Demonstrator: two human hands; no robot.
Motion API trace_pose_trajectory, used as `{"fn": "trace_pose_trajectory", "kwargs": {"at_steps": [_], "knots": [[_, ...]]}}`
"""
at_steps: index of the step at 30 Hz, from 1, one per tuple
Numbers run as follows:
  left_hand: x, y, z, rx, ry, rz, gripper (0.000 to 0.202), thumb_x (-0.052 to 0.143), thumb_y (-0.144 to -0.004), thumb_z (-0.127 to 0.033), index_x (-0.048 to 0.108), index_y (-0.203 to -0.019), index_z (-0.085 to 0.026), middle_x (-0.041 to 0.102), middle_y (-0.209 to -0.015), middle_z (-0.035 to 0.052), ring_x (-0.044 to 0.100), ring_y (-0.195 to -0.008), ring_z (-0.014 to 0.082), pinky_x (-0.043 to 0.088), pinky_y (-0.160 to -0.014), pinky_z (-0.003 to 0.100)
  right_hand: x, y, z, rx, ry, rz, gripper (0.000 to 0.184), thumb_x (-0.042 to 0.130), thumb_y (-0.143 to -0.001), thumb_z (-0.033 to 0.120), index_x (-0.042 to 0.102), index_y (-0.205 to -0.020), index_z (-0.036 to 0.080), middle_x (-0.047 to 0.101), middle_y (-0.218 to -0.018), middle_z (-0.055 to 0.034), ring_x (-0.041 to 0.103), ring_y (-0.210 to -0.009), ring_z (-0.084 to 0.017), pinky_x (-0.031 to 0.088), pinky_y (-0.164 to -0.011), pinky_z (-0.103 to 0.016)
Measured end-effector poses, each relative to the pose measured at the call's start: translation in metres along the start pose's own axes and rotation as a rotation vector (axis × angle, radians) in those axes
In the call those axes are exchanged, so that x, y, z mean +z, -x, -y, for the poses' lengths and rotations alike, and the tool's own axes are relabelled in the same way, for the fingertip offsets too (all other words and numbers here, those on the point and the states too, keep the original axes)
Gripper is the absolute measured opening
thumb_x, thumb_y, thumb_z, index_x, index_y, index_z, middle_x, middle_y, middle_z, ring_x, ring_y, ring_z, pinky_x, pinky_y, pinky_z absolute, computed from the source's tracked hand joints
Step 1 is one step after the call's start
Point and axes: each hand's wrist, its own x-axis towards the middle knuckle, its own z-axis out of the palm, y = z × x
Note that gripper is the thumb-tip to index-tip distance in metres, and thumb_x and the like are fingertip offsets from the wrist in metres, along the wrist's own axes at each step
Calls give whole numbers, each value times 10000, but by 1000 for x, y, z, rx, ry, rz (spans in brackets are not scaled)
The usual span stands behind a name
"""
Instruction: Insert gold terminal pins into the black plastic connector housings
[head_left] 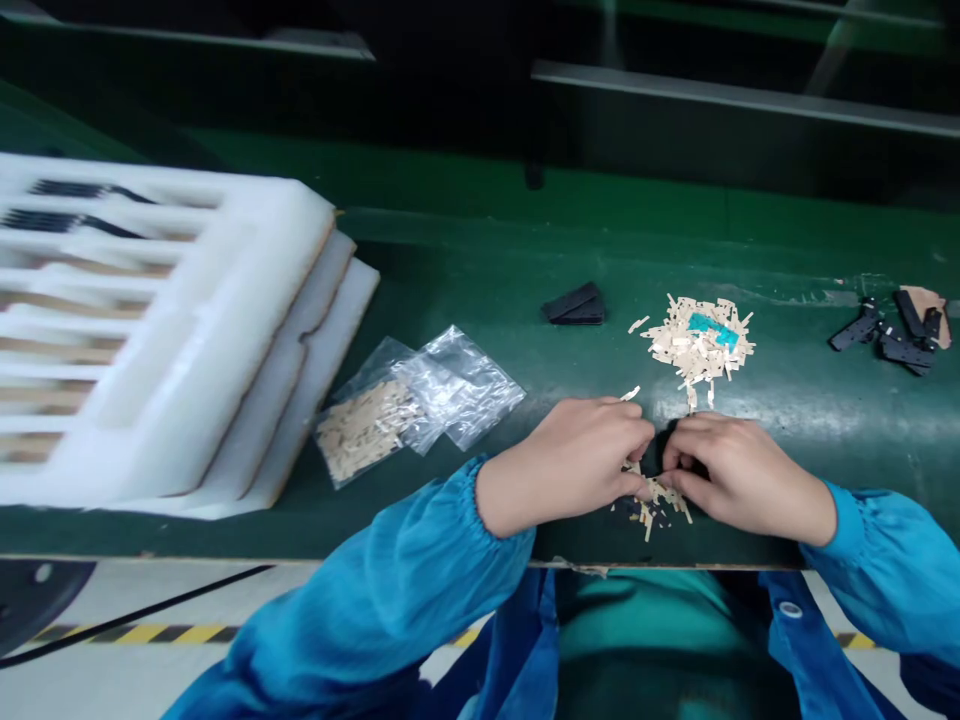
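My left hand and my right hand meet low on the green belt, their fingers pinching a small black piece between them. Under the fingertips lies a small scatter of beige strips. Just beyond the hands is a larger pile of beige strips with a teal piece on it. A folded black pad rests to the far left of that pile. Near my left hand, a clear plastic bag holds more beige strips.
Stacked white foam trays with cut recesses fill the left side. Black parts with a tan scrap lie at the far right of the green belt. Metal rails run along the back, and yellow-black floor tape shows below.
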Motion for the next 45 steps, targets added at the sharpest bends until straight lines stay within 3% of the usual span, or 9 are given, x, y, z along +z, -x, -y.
{"fn": "trace_pose_trajectory", "kwargs": {"at_steps": [4, 9, 13, 18, 21, 25, 34, 39, 45], "knots": [[-1, 2, 3, 23, 14, -6, 339, 857, -801, -433, 637, -815, -176, 652, -843, 17, 616, -807, 215, 288, -578, 296, -13, 7, -8, 136, -221, -49, 90, 682, -830, 130, 657, -765, 186, 603, -725, 16, 551, -663, -141, 390, -620, -277], [-11, 6, 7, 70, 243, -95, 469, 774, -824, -601, 692, -1063, -207, 694, -934, 13, 633, -823, 197, 362, -620, 286, -13, 10, -9, 173, -551, -175, 176, 699, -901, 297, 672, -764, 188, 540, -680, 19, 488, -620, -133, 373, -551, -261], [-15, 4, 6, 113, 461, -65, 259, 590, -988, -380, 734, -871, -200, 667, -712, -8, 583, -637, 130, 335, -566, 265, -4, 9, -6, 163, -660, -249, 210, 732, -904, 355, 707, -788, 181, 560, -674, 9, 464, -598, -133, 358, -536, -267], [-12, 3, 7, 55, 409, -56, 227, 668, -881, -257, 666, -666, -185, 589, -579, -34, 499, -531, 101, 280, -522, 259, 1, 9, -10, 188, -686, -290, 216, 731, -903, 347, 691, -766, 185, 573, -679, 1, 470, -604, -139, 366, -541, -268], [-13, 3, 9, 11, 484, -98, 151, 758, -830, -337, 719, -795, -195, 625, -640, -30, 533, -573, 115, 303, -517, 240, 1, 8, -13, 223, -772, -370, 236, 743, -893, 396, 700, -782, 191, 604, -705, -16, 508, -633, -154, 404, -558, -272], [-16, 2, 10, 9, 729, -235, 263, 641, -951, -413, 756, -949, -177, 655, -757, 7, 523, -615, 114, 368, -534, 226, 2, 3, -11, 234, -844, -440, 287, 790, -849, 457, 700, -783, 192, 597, -689, -10, 512, -624, -151, 419, -564, -272], [-20, 3, 14, 106, 679, -137, 246, 565, -986, -316, 679, -835, -159, 545, -660, -32, 422, -569, 90, 315, -529, 230, -6, -6, -10, 140, -874, -133, 183, 756, -881, 368, 731, -869, 187, 522, -658, 35, 457, -589, -117, 372, -522, -240], [-23, 3, 14, 5, 763, -257, 230, 566, -954, -289, 643, -779, -161, 541, -669, -28, 456, -615, 100, 364, -563, 226, -5, -6, -11, 109, -736, 38, 161, 747, -882, 305, 751, -784, 178, 572, -636, 22, 454, -546, -109, 371, -508, -246], [-24, 3, 15, 13, 850, -180, 236, 658, -902, -321, 637, -735, -155, 471, -590, -52, 370, -552, 78, 293, -495, 214, -18, -5, -6, 71, -498, -71, 169, 819, -824, 345, 755, -853, 192, 650, -784, -11, 555, -674, -142, 415, -606, -275]]}}
